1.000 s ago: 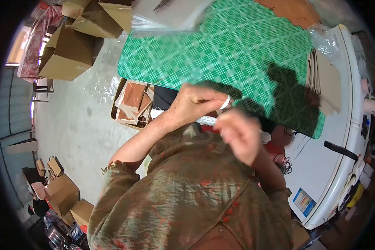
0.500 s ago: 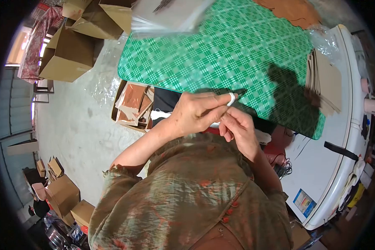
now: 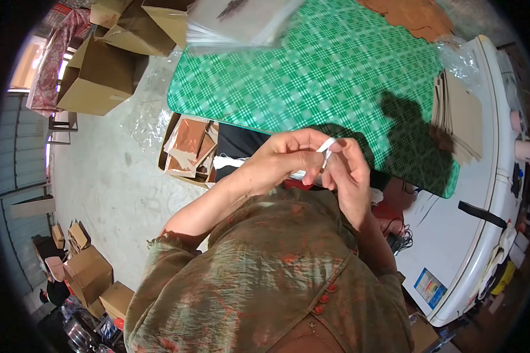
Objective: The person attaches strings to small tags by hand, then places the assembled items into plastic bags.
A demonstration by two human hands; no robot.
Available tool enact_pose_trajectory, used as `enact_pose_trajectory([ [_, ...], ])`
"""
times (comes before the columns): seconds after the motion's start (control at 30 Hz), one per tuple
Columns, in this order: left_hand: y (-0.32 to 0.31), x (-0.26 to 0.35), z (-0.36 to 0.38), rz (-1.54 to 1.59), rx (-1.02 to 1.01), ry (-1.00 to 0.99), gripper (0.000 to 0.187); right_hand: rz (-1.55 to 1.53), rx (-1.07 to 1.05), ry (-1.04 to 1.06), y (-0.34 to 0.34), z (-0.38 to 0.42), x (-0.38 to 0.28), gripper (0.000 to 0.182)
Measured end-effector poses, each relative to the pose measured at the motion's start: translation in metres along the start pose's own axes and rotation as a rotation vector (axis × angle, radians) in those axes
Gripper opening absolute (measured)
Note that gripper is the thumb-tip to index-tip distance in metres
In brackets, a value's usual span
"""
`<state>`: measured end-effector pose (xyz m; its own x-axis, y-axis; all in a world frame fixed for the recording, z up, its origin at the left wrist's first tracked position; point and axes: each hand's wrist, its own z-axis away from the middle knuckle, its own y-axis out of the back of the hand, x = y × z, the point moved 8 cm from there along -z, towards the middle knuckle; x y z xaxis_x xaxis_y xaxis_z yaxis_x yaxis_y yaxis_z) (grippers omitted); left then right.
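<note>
A narrow white strip, bent into a small loop, is held up between my two hands, just past the near edge of the green table. My left hand pinches it with thumb and fingers from the left side. From the right, my right hand has its fingers curled against the strip, with the index finger arched over near the loop's top. Below the hands, more white strands lie across dark cloth on my lap. Part of the strip is hidden behind my fingers.
The green checked tabletop bears a stack of clear plastic bags at the far left and brown pieces at the far end. Grey-brown card sheets lean at right. A box of brown pieces stands on the floor at left.
My right hand has risen and opened out around the strip, its index finger now lifted. My left fingers have arched up, and the strip's loop shows more.
</note>
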<state>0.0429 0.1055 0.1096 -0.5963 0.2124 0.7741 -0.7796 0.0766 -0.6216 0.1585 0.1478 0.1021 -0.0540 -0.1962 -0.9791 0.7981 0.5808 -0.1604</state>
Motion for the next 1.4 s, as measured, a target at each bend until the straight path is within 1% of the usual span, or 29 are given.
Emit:
enact_pose_trajectory([
  [0.03,0.000,-0.004,-0.001,0.073,-0.013,0.035,0.027,-0.155,0.009,-0.055,-0.003,0.001,0.002,0.014],
  [0.07,0.000,-0.006,-0.001,0.097,-0.017,0.041,0.027,-0.204,-0.038,-0.041,-0.006,0.002,0.005,0.021],
  [0.17,0.000,-0.011,-0.003,0.165,-0.014,0.063,0.025,-0.369,-0.062,-0.036,-0.010,0.004,0.004,0.017],
  [0.33,0.005,-0.013,-0.005,0.182,0.018,0.072,0.020,-0.363,-0.086,-0.056,-0.009,0.002,0.007,0.014],
  [0.4,0.012,-0.010,-0.005,0.055,0.083,0.003,0.020,-0.340,-0.116,-0.077,-0.007,0.002,0.009,0.012],
  [0.43,0.015,-0.007,-0.005,-0.009,0.116,-0.032,0.019,-0.340,-0.088,-0.066,-0.007,0.003,0.010,0.013],
  [0.5,0.019,0.005,-0.003,-0.176,0.253,-0.111,0.017,-0.337,-0.031,-0.044,-0.011,0.004,0.010,0.015],
  [0.53,0.021,0.010,0.000,-0.258,0.321,-0.149,0.016,-0.358,0.017,-0.065,-0.012,0.005,0.011,0.014],
  [0.63,0.007,0.034,0.010,-0.900,0.449,-0.451,0.013,-0.433,0.043,-0.011,-0.011,0.001,0.009,0.013],
  [0.67,-0.006,0.045,0.015,-1.090,0.396,-0.589,0.013,-0.418,0.075,-0.006,-0.008,-0.001,0.007,0.012],
  [0.7,-0.015,0.049,0.018,-1.163,0.378,-0.686,0.017,-0.435,0.108,-0.001,-0.005,-0.003,0.007,0.012],
  [0.77,-0.026,0.048,0.021,-1.352,0.268,-0.761,0.017,-0.424,0.137,-0.011,-0.002,-0.008,0.007,0.011],
  [0.8,-0.025,0.045,0.022,-1.423,0.237,-0.746,0.014,-0.418,0.166,-0.024,0.000,-0.011,0.012,0.012],
  [0.83,-0.024,0.044,0.021,-1.382,0.202,-0.773,0.012,-0.355,0.181,-0.017,0.002,-0.013,0.013,0.016],
  [0.93,-0.019,0.041,0.015,-1.362,0.095,-0.596,0.010,-0.171,0.147,-0.003,0.001,-0.020,0.011,0.014],
  [0.97,-0.016,0.043,0.012,-1.293,0.062,-0.557,0.008,-0.130,0.116,0.018,0.004,-0.022,0.016,0.012],
  [1.03,-0.009,0.049,0.005,-1.190,0.044,-0.464,0.008,0.065,0.056,0.018,0.002,-0.026,0.004,0.006],
  [1.07,-0.007,0.058,0.002,-1.211,0.045,-0.480,0.008,0.112,0.098,0.148,0.002,-0.031,-0.012,0.003],
  [1.1,0.006,0.063,-0.005,-1.218,0.096,-0.462,0.009,0.158,0.142,0.274,0.000,-0.033,-0.029,0.002],
  [1.13,0.015,0.076,-0.012,-1.272,0.168,-0.491,0.009,0.203,0.187,0.399,-0.002,-0.032,-0.048,0.004],
  [1.17,0.025,0.091,-0.021,-1.322,0.241,-0.519,0.009,0.173,0.136,0.367,-0.002,-0.029,-0.063,0.011],
  [1.23,0.060,0.120,-0.047,-1.266,0.395,-0.537,0.008,0.343,-0.037,0.617,-0.016,-0.015,-0.118,0.014],
  [1.3,0.094,0.154,-0.082,-1.251,0.498,-0.531,0.009,0.396,-0.170,0.844,-0.033,0.013,-0.169,0.017],
  [1.33,0.108,0.176,-0.100,-1.332,0.545,-0.628,0.010,0.052,-0.376,0.753,-0.037,0.013,-0.176,0.015],
  [1.37,0.119,0.198,-0.118,-1.411,0.590,-0.725,0.011,-0.112,-0.441,0.750,-0.039,0.017,-0.189,0.014],
  [1.4,0.136,0.220,-0.140,-1.366,0.608,-0.723,0.014,-0.274,-0.508,0.743,-0.040,0.022,-0.201,0.014],
])
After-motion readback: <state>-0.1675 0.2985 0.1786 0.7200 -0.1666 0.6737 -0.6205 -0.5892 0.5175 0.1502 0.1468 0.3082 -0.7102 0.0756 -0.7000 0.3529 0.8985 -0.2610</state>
